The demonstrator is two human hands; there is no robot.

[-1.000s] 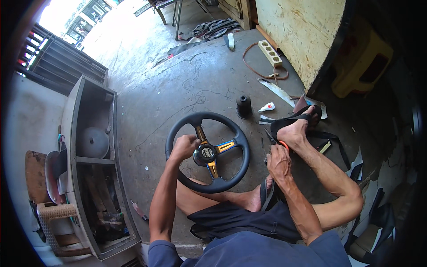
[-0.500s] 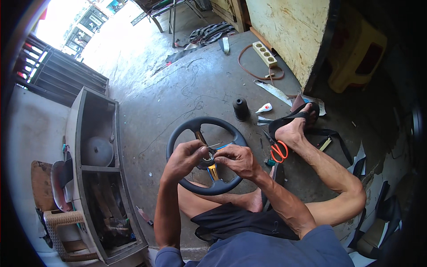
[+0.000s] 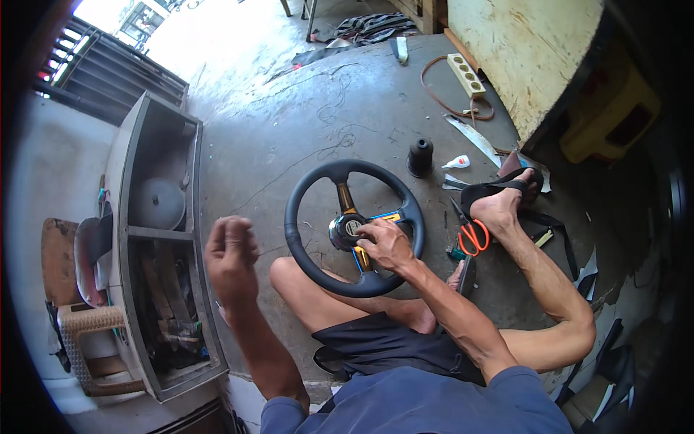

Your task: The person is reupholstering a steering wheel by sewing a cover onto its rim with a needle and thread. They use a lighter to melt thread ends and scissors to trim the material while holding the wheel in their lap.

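Observation:
A black steering wheel (image 3: 298, 249) with gold and blue spokes rests by my folded leg. Over its centre hub (image 3: 352, 227), my right hand (image 3: 390, 246) bends its fingers into a pinch; whatever lies between the fingertips is too small to name. My left hand (image 3: 233, 260) is raised well to the left of the wheel, apart from it, its fingers curled closed. Anything held there is hidden. Beyond the wheel stands a black thread cone (image 3: 420, 158), and a small white bottle (image 3: 456, 162) lies beside it. Orange-handled scissors (image 3: 473, 237) lie near my foot.
An open cabinet (image 3: 163, 233) stands at the left, a woven stool (image 3: 92, 318) beside it. A power strip (image 3: 465, 75) with a brown cord lies at the far right, by a worn pale panel (image 3: 520, 58). Loose threads and material scraps are scattered over the floor.
My left hand has moved from the hub out to the left and up; the thin needle-like piece at its fingers no longer shows. My right hand stays at the hub. The view has shifted.

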